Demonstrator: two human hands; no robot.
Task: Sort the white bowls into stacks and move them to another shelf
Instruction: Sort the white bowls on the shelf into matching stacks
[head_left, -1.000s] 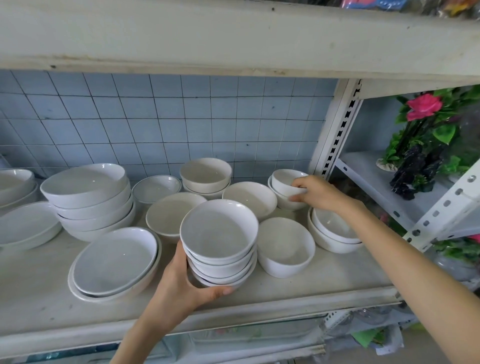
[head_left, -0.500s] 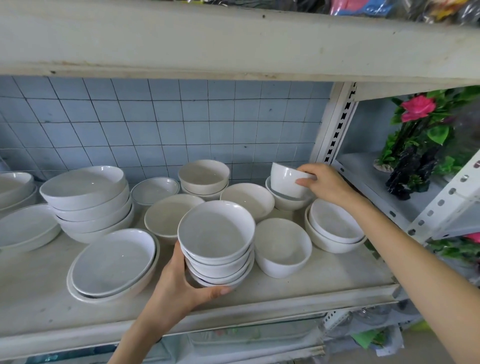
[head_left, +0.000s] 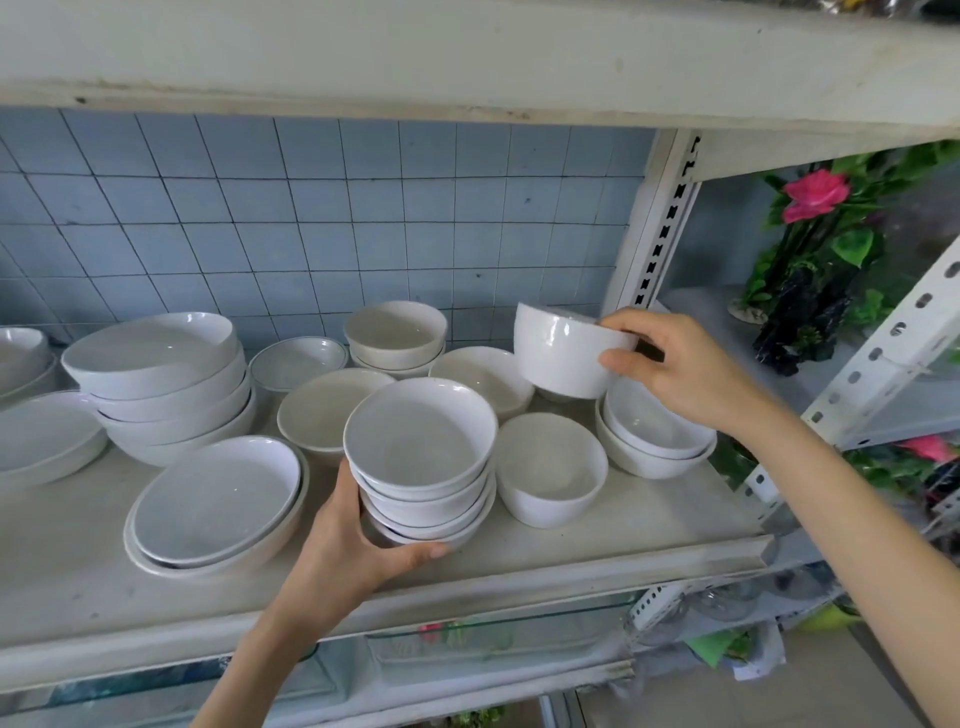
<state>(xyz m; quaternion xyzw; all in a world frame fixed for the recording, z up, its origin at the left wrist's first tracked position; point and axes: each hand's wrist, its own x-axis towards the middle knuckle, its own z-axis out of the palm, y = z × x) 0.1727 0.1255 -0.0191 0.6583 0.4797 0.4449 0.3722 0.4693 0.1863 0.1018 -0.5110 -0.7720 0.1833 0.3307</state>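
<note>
Head view: the right hand (head_left: 675, 364) is pinching a bowl (head_left: 563, 353) by its rim, tilted in the air above the shelf (head_left: 571, 551). The left hand (head_left: 353, 551) is cupping the stack (head_left: 421, 457) near the front edge. Stacking seems underway; next, the bowl probably needs levelling over that stack.

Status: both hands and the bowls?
Left hand grips front stack on shelf. Right hand holds small bowl aloft, tilted. Loose bowl close beside stack.
</note>
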